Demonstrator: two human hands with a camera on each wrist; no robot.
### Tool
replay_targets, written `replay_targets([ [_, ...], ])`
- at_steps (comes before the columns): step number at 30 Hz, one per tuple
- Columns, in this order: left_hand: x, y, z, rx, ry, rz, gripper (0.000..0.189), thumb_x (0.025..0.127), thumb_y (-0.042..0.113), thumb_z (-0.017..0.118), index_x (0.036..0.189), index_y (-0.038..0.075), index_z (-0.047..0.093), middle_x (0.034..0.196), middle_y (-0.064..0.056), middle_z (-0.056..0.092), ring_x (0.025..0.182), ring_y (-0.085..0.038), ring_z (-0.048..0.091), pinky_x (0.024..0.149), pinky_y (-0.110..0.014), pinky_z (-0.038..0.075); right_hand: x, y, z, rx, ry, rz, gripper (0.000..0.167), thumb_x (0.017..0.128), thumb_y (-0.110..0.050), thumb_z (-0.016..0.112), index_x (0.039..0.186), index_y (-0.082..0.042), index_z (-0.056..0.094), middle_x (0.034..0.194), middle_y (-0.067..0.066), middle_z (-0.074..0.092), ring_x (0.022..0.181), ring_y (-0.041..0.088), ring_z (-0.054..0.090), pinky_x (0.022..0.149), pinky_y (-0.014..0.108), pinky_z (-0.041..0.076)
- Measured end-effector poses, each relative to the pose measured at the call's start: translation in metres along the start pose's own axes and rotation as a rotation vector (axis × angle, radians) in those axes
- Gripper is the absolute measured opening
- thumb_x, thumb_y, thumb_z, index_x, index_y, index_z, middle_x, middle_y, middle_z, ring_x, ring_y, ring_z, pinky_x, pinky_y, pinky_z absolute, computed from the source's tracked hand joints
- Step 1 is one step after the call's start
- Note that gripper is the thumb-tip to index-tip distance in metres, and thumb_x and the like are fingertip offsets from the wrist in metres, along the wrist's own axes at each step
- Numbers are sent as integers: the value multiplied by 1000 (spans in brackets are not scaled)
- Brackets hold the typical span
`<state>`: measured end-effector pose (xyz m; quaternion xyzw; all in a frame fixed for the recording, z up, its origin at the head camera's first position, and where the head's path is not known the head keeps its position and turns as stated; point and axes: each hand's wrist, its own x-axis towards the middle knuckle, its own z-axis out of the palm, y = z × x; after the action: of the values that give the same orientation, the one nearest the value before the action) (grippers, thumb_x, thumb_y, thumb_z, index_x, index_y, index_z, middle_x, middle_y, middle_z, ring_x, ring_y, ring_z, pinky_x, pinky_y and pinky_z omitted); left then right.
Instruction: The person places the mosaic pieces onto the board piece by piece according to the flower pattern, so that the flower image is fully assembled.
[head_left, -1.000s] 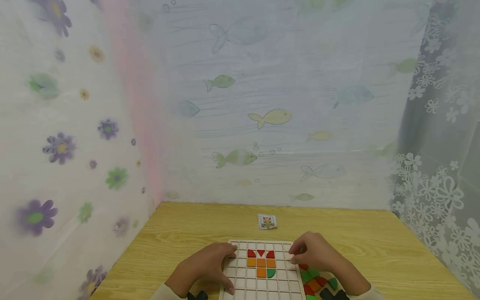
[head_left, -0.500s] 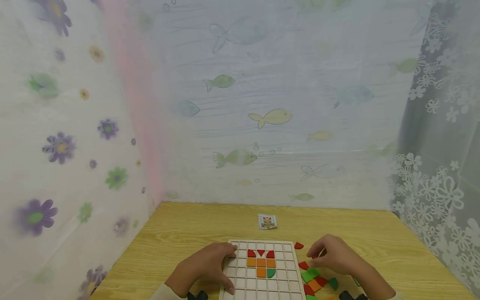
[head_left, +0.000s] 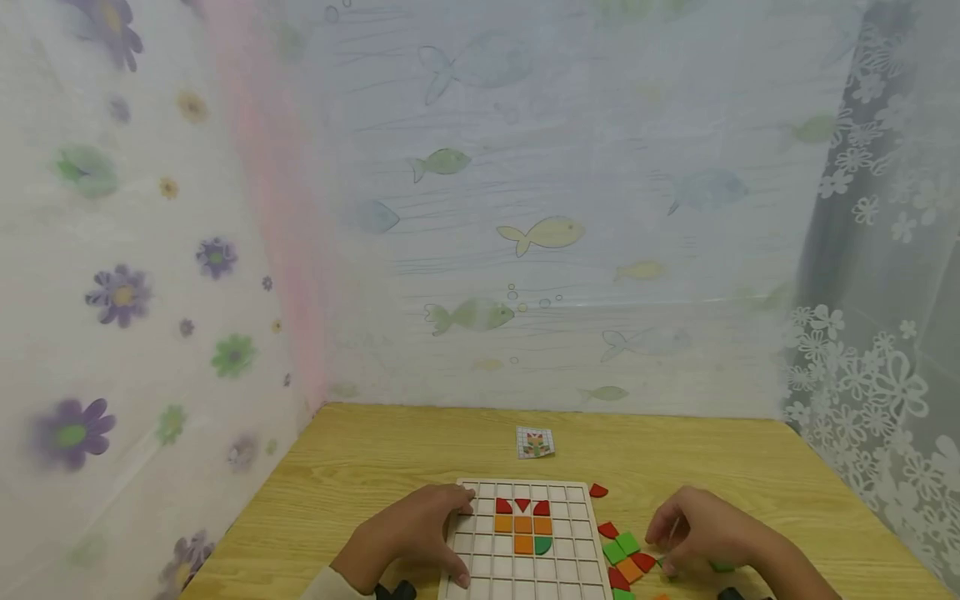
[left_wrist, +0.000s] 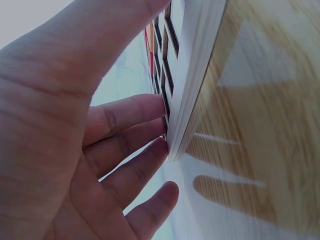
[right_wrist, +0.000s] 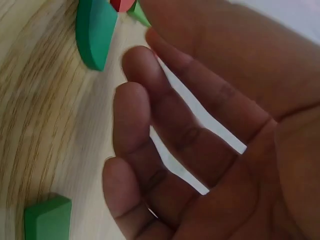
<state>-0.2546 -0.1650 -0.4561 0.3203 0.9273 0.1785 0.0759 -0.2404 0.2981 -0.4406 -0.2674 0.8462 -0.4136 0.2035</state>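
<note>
A pale wooden grid board (head_left: 483, 568) lies on the table, holding red quarter-round pieces, a red triangle (head_left: 522, 505), several orange squares (head_left: 522, 524) and one green quarter-round (head_left: 542, 545). My left hand (head_left: 420, 530) rests at the board's left side, fingers and thumb spread; in the left wrist view its fingertips (left_wrist: 157, 105) touch the edge. Right of the board, my right hand (head_left: 708, 533) hovers low over the table with loosely bent fingers. Close to its thumb lies a loose dark green curved piece (right_wrist: 96, 35), partly hidden in the head view. Nothing shows between these fingers.
Loose pieces lie right of the board: green squares (head_left: 627, 543), an orange square (head_left: 629, 570) and red quarter-rounds (head_left: 597, 491). A small pattern card (head_left: 535, 443) lies behind the board. Another green piece (right_wrist: 48, 217) shows in the right wrist view. Printed curtains stand around the table.
My right hand has moved right and toward me, from the board's right edge to beyond the loose pieces, uncovering the red ones. My left hand and the board have stayed put.
</note>
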Motion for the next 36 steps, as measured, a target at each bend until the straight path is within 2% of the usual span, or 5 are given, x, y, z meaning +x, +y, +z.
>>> replay_targets([
  [9,-3,1,1,-8,-7,-9,84,64,68,90,130,22,68,143,8,60,131,-13,57,109,-35,51,0,7,3,40,-72,3,26,76,1,82,101,-3,77,92,10,71,76,11,62,65,26,53],
  [14,0,1,3,-4,-18,-22,85,64,68,89,132,23,66,144,9,59,132,-13,56,110,-37,50,-4,10,4,34,-72,3,20,78,0,82,97,-3,76,87,8,70,72,9,60,63,25,52],
  [24,0,-2,2,29,-23,-26,89,64,72,87,134,21,65,148,6,58,138,-20,54,114,-42,47,-2,3,2,-70,-31,2,10,82,-7,84,87,-9,76,76,-2,68,64,5,56,57,24,50],
  [30,1,-3,0,40,-27,-43,93,64,75,84,137,22,64,154,6,53,143,-23,50,117,-46,44,-1,-8,-2,-120,-17,-3,9,85,-12,83,85,-11,74,80,-1,70,66,7,59,59,27,52],
  [36,1,-2,1,32,-24,-44,96,63,73,86,139,19,63,156,4,51,145,-23,48,119,-45,43,3,-15,-1,-158,-6,12,7,86,-14,83,91,-13,78,85,-1,73,71,10,64,63,27,54],
])
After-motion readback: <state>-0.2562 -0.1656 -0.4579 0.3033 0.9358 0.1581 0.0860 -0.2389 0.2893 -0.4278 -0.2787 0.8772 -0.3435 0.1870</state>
